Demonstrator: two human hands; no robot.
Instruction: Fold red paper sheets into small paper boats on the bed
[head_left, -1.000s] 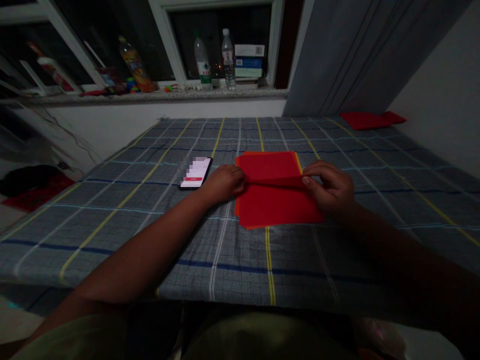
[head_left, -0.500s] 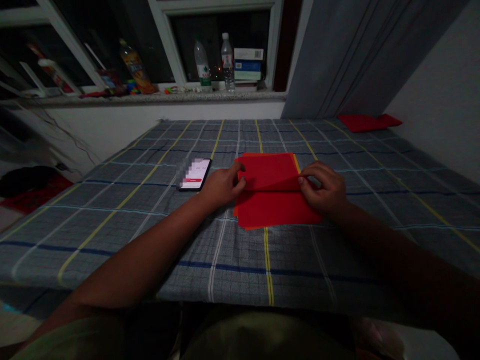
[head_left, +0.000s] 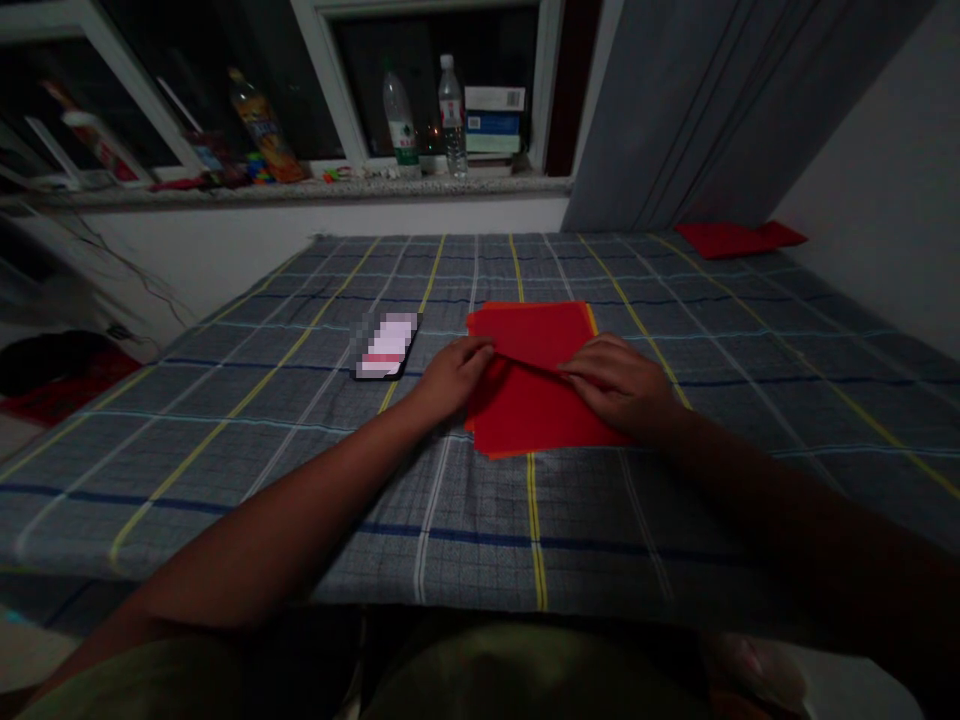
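A stack of red paper (head_left: pixel 540 420) lies on the plaid cloth, with orange and yellow sheet edges peeking out at its borders. Above it my left hand (head_left: pixel 455 375) pinches the left end of a raised red paper edge, which shows as a thin dark line slanting down to the right. At the other end of that edge, my right hand (head_left: pixel 619 380) is closed with thumb and fingers together on the paper. Whether the raised edge is a fold or a separate sheet I cannot tell.
A phone (head_left: pixel 386 347) with a lit, blurred screen lies left of the stack. Red packets (head_left: pixel 739 239) rest at the table's far right corner. On the windowsill stand bottles (head_left: pixel 452 120) and stacked boxes (head_left: pixel 493 122). The plaid cloth (head_left: pixel 300 520) covers the table.
My right hand has moved left over the paper, and my left fingers have closed on its edge. The paper edge, level before, now slants between my hands.
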